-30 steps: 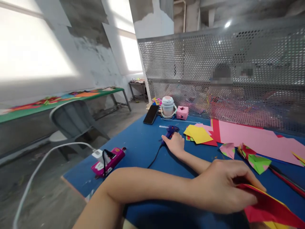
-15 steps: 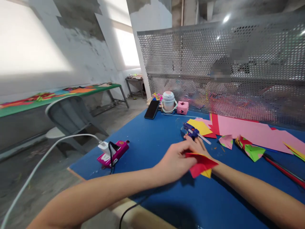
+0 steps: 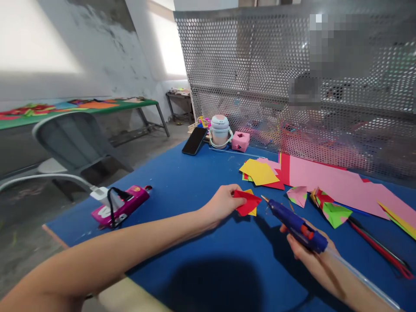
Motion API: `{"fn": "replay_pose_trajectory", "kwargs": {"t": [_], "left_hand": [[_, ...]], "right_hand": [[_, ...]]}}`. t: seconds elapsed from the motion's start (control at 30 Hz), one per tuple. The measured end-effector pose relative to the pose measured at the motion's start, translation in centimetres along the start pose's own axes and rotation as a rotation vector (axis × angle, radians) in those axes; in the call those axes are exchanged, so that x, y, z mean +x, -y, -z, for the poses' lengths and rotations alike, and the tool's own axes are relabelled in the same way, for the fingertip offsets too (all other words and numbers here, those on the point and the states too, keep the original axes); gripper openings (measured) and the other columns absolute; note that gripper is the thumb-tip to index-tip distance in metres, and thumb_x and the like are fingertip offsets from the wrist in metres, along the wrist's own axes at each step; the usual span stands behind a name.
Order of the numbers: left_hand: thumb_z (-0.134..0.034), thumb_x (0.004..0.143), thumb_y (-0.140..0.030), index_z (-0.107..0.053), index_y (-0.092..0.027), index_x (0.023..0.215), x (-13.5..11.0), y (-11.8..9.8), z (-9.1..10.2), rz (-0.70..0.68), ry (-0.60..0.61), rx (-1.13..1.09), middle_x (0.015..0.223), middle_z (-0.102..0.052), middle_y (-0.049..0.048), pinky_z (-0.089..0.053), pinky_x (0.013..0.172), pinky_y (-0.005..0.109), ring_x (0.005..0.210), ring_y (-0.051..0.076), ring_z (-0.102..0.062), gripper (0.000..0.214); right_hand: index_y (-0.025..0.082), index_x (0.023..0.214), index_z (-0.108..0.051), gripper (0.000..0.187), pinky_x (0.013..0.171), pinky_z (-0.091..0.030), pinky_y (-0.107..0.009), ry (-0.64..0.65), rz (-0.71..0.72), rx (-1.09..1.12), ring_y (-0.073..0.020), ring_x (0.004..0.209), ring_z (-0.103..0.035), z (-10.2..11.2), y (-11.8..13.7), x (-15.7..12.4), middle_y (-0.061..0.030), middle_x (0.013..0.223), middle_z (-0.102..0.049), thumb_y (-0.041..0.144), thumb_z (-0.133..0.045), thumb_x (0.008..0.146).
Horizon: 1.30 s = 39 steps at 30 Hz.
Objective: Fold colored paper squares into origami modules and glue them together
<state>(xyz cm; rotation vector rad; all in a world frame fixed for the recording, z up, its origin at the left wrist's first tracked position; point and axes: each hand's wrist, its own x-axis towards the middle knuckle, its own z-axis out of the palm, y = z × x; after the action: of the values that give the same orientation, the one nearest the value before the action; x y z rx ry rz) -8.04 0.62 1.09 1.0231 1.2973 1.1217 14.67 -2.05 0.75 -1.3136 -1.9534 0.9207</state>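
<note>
My left hand (image 3: 227,201) pinches a small folded red and yellow paper piece (image 3: 248,203) just above the blue table (image 3: 182,182). In my right hand (image 3: 308,251) is a dark blue glue gun (image 3: 294,223), its fingers wrapped round the handle. The gun's metal tip points left at the paper's right corner, with a small gap between them. A clear glue stick (image 3: 360,277) juts out of the gun's back end. Behind the held piece lies a stack of yellow paper squares (image 3: 260,172). Folded pink and green pieces (image 3: 334,210) rest to the right.
A purple power strip (image 3: 125,206) with a white plug lies on the left. Along the back stand a phone (image 3: 195,141), a white lidded jug (image 3: 220,132) and a pink paper cube (image 3: 241,141). Pink sheets (image 3: 338,182) lie before the perforated metal screen (image 3: 227,60); red-handled scissors (image 3: 380,242) sit far right.
My right hand has picked up the glue gun from beside the yellow sheets and brought it nearer, tip toward the folded paper. My left hand has shifted left, still holding the paper.
</note>
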Motion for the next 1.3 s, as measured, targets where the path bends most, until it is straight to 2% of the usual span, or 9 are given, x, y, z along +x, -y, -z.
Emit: {"fn": "replay_pose_trajectory", "kwargs": {"t": [0.13, 0.23, 0.3, 0.47, 0.63, 0.87, 0.97, 1.13, 1.3], "left_hand": [[-0.053, 0.063, -0.002, -0.050, -0.014, 0.061, 0.6, 0.1, -1.4, 0.017, 0.028, 0.012, 0.049, -0.058, -0.0029, -0.039, 0.042, 0.017, 0.042, 0.008, -0.053, 0.013], [-0.051, 0.063, 0.000, -0.052, -0.014, 0.062, 0.9, 0.1, -2.3, 0.049, 0.031, 0.042, 0.047, -0.057, -0.0036, -0.041, 0.042, 0.017, 0.040, 0.007, -0.052, 0.014], [-0.050, 0.064, 0.000, -0.053, -0.014, 0.061, 1.1, 0.0, -2.8, 0.066, 0.039, 0.067, 0.046, -0.057, -0.0038, -0.042, 0.042, 0.017, 0.039, 0.008, -0.052, 0.014], [-0.049, 0.064, 0.000, -0.054, -0.014, 0.062, 1.1, 0.1, -3.4, 0.071, 0.062, 0.077, 0.048, -0.057, -0.0047, -0.042, 0.044, 0.017, 0.041, 0.007, -0.053, 0.015], [-0.048, 0.062, 0.001, -0.056, -0.014, 0.063, 1.1, 0.7, -3.1, 0.083, 0.055, 0.074, 0.048, -0.056, -0.0055, -0.040, 0.042, 0.016, 0.042, 0.007, -0.053, 0.016], [-0.046, 0.063, -0.002, -0.062, -0.012, 0.070, 1.1, 1.2, -3.0, 0.073, 0.146, 0.067, 0.049, -0.057, -0.0037, -0.043, 0.042, 0.019, 0.040, 0.008, -0.051, 0.020], [-0.045, 0.061, -0.001, -0.064, -0.011, 0.072, 1.0, 1.0, -2.9, 0.094, 0.116, 0.075, 0.050, -0.059, -0.0034, -0.043, 0.041, 0.018, 0.039, 0.008, -0.051, 0.024], [-0.046, 0.062, -0.001, -0.063, -0.012, 0.070, 0.8, 0.8, -3.0, 0.103, 0.106, 0.079, 0.048, -0.057, -0.0041, -0.043, 0.041, 0.018, 0.039, 0.007, -0.050, 0.021], [-0.046, 0.061, -0.001, -0.064, -0.013, 0.070, 0.7, 0.8, -3.0, 0.118, 0.104, 0.080, 0.050, -0.059, -0.0040, -0.042, 0.041, 0.018, 0.040, 0.007, -0.050, 0.024]], "right_hand": [[0.020, 0.074, -0.057, 0.008, 0.052, -0.046, -0.020, 0.002, 0.070, 0.067, -0.0127, 0.055, -0.054, -0.6, -1.4, 0.6, -0.0006, 0.067, -0.058, 0.027, -0.054, 0.074], [0.020, 0.075, -0.051, 0.008, 0.055, -0.048, -0.020, 0.035, 0.070, 0.259, -0.0125, 0.059, -0.053, -1.2, -2.4, 0.9, 0.0002, 0.068, -0.052, 0.026, -0.051, 0.079], [0.021, 0.074, -0.049, 0.011, 0.053, -0.047, -0.020, 0.048, 0.097, 0.290, -0.0115, 0.057, -0.049, -1.3, -2.6, 0.9, 0.0015, 0.066, -0.048, 0.027, -0.047, 0.083], [0.020, 0.072, -0.048, 0.011, 0.050, -0.043, -0.021, 0.067, 0.218, 0.122, -0.0117, 0.056, -0.046, -0.7, -2.1, 0.9, 0.0007, 0.067, -0.048, 0.022, -0.047, 0.082], [0.021, 0.075, -0.047, 0.006, 0.048, -0.042, -0.021, 0.056, 0.220, 0.019, -0.0111, 0.051, -0.047, -0.6, -2.2, 0.6, 0.0015, 0.063, -0.051, 0.018, -0.047, 0.081], [0.021, 0.075, -0.045, 0.007, 0.047, -0.039, -0.022, 0.092, 0.271, -0.110, -0.0117, 0.051, -0.049, -0.8, -2.1, 0.7, 0.0015, 0.066, -0.051, 0.015, -0.046, 0.078], [0.021, 0.071, -0.043, 0.010, 0.046, -0.038, -0.023, 0.065, 0.236, -0.117, -0.0121, 0.050, -0.048, -0.7, -2.0, 0.6, 0.0020, 0.062, -0.049, 0.016, -0.043, 0.080], [0.022, 0.073, -0.042, 0.008, 0.047, -0.037, -0.023, 0.112, 0.218, -0.101, -0.0121, 0.050, -0.048, -0.7, -1.9, 0.5, 0.0013, 0.064, -0.051, 0.018, -0.044, 0.080], [0.022, 0.069, -0.040, 0.014, 0.046, -0.036, -0.022, 0.059, 0.212, -0.082, -0.0122, 0.051, -0.047, -0.5, -1.6, 0.6, 0.0019, 0.061, -0.048, 0.021, -0.043, 0.083]]}}
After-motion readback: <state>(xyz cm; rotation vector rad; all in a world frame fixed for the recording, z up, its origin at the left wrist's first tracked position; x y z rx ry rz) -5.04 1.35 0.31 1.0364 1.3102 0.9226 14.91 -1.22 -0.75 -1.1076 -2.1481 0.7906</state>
